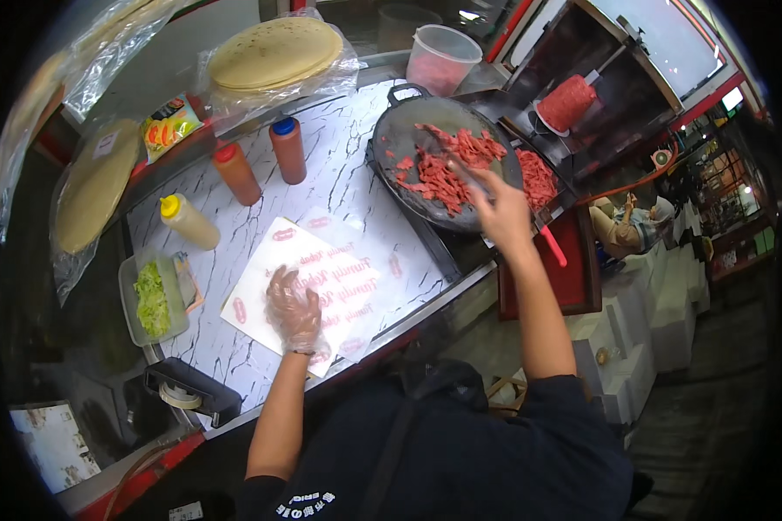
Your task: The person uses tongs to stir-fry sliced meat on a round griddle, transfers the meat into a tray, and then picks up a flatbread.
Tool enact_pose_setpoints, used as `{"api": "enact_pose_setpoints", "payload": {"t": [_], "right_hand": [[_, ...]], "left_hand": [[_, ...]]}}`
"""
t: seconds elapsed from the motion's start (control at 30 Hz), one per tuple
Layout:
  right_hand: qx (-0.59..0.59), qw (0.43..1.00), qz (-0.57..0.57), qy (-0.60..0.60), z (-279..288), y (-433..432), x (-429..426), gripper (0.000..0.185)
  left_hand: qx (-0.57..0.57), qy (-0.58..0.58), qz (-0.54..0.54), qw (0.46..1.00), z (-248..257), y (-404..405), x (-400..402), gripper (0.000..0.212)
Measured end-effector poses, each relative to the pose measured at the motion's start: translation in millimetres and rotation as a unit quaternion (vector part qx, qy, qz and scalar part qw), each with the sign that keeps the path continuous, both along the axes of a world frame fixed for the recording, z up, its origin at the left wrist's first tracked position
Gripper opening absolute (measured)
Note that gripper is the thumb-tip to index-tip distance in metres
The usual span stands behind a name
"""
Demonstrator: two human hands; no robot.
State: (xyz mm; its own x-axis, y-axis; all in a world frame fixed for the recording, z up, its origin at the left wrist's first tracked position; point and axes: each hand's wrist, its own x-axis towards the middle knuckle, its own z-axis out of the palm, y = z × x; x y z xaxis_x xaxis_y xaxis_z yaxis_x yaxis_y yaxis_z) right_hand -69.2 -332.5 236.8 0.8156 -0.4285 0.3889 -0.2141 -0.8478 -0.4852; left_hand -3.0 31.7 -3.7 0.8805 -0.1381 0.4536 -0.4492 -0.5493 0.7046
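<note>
My left hand [294, 307], in a clear plastic glove, rests with fingers apart on a stack of printed wrapping paper [260, 273]. A loose, thinner sheet [391, 273] overlaps the stack on its right. My bare right hand [500, 211] grips a metal utensil [461, 170] over a round black griddle pan [401, 137]. Motion blur hides the utensil's exact kind. Its far end is among shredded reddish meat [444, 182] spread on the pan. Just right of the pan, more shredded meat [535, 179] lies in a tray, with a red-handled tool [552, 246] at its near end.
Squeeze bottles with yellow [192, 223], red [238, 176] and blue [289, 153] caps stand at the left. Lettuce [151, 303] fills a plastic container beside a tape dispenser [192, 391]. Bagged flatbreads [277, 52], a bucket [443, 62] and a vertical meat spit [565, 104] border the counter.
</note>
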Motion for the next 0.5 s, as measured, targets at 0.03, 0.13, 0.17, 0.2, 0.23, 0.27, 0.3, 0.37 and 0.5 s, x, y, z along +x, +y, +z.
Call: {"api": "enact_pose_setpoints", "payload": {"t": [0.03, 0.13, 0.17, 0.2, 0.23, 0.27, 0.3, 0.37, 0.5], "right_hand": [[-0.001, 1.0, 0.026, -0.017, -8.1, 14.2, 3.1, 0.035], [-0.047, 0.998, 0.01, 0.035, -35.3, 19.3, 7.8, 0.033], [-0.027, 0.998, -0.02, 0.047, -38.8, 4.7, 8.6, 0.033], [-0.044, 0.999, -0.02, -0.006, -48.6, -20.1, 3.1, 0.032], [0.003, 0.997, -0.047, 0.061, -19.8, -14.2, -2.2, 0.034], [0.032, 0.999, -0.016, 0.028, -9.8, -16.2, -13.7, 0.033], [0.062, 0.998, 0.014, -0.004, -5.5, -15.3, -23.8, 0.032], [0.007, 0.997, 0.072, 0.03, -0.5, -0.1, -33.9, 0.033], [-0.017, 0.998, 0.057, 0.019, -36.7, -29.8, -27.7, 0.034]], "left_hand": [[0.002, 0.0, -0.003, 1.0, -4.4, 0.3, 0.8, 0.05], [0.022, -0.019, 0.009, 1.0, -12.4, 1.2, 5.0, 0.051], [-0.001, -0.004, 0.004, 1.0, -11.5, -0.5, 5.4, 0.052], [-0.024, 0.011, 0.001, 1.0, -11.0, -2.3, 4.7, 0.052], [-0.021, 0.013, 0.013, 1.0, -11.6, 1.3, 3.7, 0.052], [-0.015, 0.009, 0.015, 1.0, -8.8, -1.0, 3.4, 0.052], [-0.008, 0.005, 0.017, 1.0, -7.0, -2.2, 2.8, 0.051], [-0.005, 0.001, 0.024, 1.0, -6.9, -1.5, 3.0, 0.05], [0.032, -0.022, 0.024, 0.999, -5.5, -3.1, 3.4, 0.047]]}}
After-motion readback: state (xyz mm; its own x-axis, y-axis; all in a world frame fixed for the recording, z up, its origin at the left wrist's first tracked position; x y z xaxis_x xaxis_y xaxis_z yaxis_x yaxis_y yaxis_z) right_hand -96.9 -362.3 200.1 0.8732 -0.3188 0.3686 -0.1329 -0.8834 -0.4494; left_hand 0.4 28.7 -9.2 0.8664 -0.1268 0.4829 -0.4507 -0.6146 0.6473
